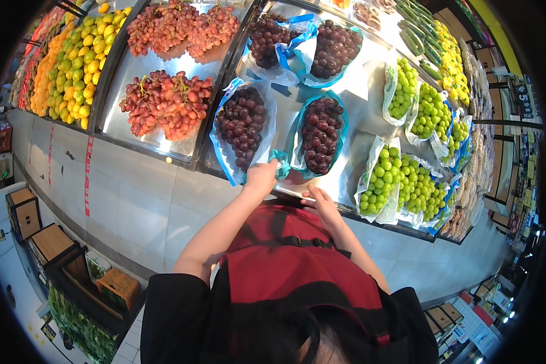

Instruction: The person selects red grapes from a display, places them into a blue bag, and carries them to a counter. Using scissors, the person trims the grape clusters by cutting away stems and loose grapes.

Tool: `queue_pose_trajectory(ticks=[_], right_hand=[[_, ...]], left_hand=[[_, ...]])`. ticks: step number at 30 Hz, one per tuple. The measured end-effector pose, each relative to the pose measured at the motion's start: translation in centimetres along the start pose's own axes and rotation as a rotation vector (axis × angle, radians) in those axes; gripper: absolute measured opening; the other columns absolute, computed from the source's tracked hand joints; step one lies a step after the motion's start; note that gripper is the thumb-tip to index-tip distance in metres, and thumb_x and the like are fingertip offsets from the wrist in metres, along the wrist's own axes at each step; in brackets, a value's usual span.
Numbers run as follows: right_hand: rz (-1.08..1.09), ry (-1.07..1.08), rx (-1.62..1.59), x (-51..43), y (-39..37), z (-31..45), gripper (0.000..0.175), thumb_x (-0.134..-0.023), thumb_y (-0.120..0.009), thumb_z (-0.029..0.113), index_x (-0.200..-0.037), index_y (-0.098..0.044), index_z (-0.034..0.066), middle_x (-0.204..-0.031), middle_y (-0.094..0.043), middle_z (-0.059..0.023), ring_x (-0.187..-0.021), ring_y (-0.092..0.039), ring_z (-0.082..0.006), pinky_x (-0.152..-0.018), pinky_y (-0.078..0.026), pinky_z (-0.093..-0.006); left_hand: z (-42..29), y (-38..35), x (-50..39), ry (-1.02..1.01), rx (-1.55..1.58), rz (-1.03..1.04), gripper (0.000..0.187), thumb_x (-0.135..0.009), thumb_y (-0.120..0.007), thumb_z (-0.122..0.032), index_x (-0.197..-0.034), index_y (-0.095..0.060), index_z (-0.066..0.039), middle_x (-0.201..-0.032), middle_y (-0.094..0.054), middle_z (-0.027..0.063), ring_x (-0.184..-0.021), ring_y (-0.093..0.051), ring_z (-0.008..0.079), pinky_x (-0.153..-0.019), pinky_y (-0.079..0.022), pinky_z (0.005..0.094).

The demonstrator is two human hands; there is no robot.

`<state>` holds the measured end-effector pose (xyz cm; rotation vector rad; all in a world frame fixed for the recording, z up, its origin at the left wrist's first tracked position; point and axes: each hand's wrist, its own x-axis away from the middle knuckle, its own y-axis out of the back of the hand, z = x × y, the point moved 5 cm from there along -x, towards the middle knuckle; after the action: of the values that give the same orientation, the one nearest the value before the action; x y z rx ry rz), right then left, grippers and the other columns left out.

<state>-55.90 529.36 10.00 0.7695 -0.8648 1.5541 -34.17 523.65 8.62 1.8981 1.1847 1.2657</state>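
My left hand (261,176) grips crumpled teal wrapping (280,164) at the front of the metal display tray. I cannot tell whether this wrapping is part of the bag beside it. Just beyond that hand, a bunch of dark red grapes (242,123) lies in an open blue-and-white bag (269,113). To its right is a second dark bunch (321,136) in a teal-edged bag (344,125). My right hand (322,204) is at the tray's front edge below this second bunch, fingers apart, with nothing visible in it.
Farther back lie two more bagged dark bunches (336,50). Bagged green grapes (382,177) stand on the right, loose red grapes (168,104) in the left tray. A black rim (204,154) divides the trays. Citrus fruit (79,68) is piled far left; tiled floor (136,200) runs below.
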Motion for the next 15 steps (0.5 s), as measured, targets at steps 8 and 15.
queue_pose_trajectory(ticks=[8,15], right_hand=[[0.492,-0.152,-0.682,0.4,-7.8,2.9,0.073,-0.092,-0.053,0.069,-0.145,-0.048,0.0195,-0.142,-0.054,-0.0076,-0.125,-0.056,-0.0297,-0.102,-0.046,-0.0565],[0.318,-0.074,-0.972,-0.4,-7.7,2.0,0.048,-0.097,-0.057,0.047,-0.132,-0.060,0.0131,-0.128,-0.065,-0.0069,-0.116,-0.062,-0.0240,-0.100,-0.050,-0.0452]], left_hand=[[-5.6,4.6,3.0,0.099,0.302,-0.054,0.087,-0.077,-0.071,-0.021,-0.145,-0.022,0.004,-0.078,-0.068,0.0265,-0.075,-0.069,0.0457,-0.070,-0.056,0.0529],[-8.4,7.8,4.8,0.021,0.424,0.071,0.106,-0.078,-0.076,-0.023,-0.153,-0.007,0.003,-0.092,-0.068,0.0317,-0.085,-0.070,0.0439,-0.076,-0.057,0.0488]])
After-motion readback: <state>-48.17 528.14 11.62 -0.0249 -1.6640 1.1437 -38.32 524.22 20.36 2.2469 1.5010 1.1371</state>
